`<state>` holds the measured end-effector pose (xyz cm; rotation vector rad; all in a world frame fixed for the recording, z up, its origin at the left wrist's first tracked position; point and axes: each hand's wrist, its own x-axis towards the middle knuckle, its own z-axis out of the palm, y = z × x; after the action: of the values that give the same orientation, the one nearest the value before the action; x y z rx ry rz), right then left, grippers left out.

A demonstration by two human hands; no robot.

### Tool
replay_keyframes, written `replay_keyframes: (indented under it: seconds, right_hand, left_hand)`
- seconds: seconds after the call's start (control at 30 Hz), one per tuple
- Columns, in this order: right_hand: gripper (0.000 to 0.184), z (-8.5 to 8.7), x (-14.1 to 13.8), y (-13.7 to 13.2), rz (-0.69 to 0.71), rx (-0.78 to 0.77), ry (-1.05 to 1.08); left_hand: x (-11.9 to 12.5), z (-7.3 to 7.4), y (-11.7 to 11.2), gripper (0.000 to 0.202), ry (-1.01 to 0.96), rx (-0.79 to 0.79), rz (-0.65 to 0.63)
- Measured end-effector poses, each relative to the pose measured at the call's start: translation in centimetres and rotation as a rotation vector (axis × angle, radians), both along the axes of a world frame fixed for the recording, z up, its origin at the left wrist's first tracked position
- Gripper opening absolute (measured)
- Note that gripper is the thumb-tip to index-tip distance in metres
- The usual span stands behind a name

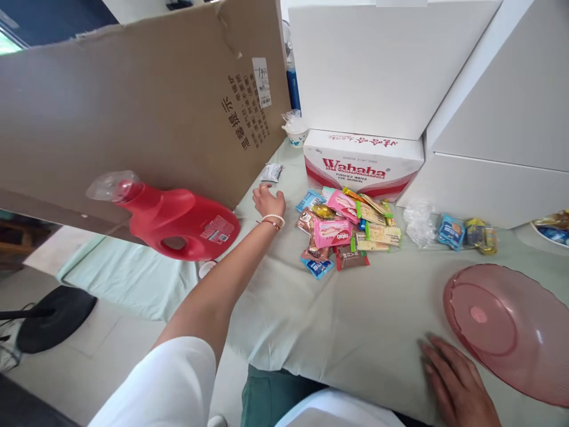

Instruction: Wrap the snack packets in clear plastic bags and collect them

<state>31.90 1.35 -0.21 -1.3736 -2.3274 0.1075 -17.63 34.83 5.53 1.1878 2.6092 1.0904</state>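
My left hand [269,203] reaches forward over the cloth, its thumb apart from its bent fingers and nothing visible in it. Just beyond the fingertips lies a small white packet [271,172]. To the right of that hand is a pile of wrapped snacks, including pink wafer packs [332,232], yellow-green biscuit packs [376,233] and a brown packet [351,258]. My right hand [460,382] rests on the cloth near the front edge with its fingers stretched out. Beside it sits a translucent pink plate [528,332].
A red detergent bottle [186,222] lies on its side at left, before a large cardboard sheet [146,101]. Behind the snacks stands a Wahaha water box [362,163]. Crumpled clear plastic [419,224], a blue packet [451,231] and a paper cup [296,137] also lie about.
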Motion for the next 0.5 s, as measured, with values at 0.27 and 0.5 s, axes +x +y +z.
replay_keyframes:
  seconds: [0.27, 0.5]
  right_hand:
    - [0.037, -1.7, 0.6, -0.7, -0.036, 0.039, -0.065]
    - [0.035, -2.3, 1.3, -1.1, -0.041, 0.028, -0.110]
  left_hand:
    - [-6.3, -3.2, 8.4, 0.086, 0.206, -0.197, -0.139]
    - [-7.2, -4.9, 11.8, 0.070, 0.098, -0.166, -0.217]
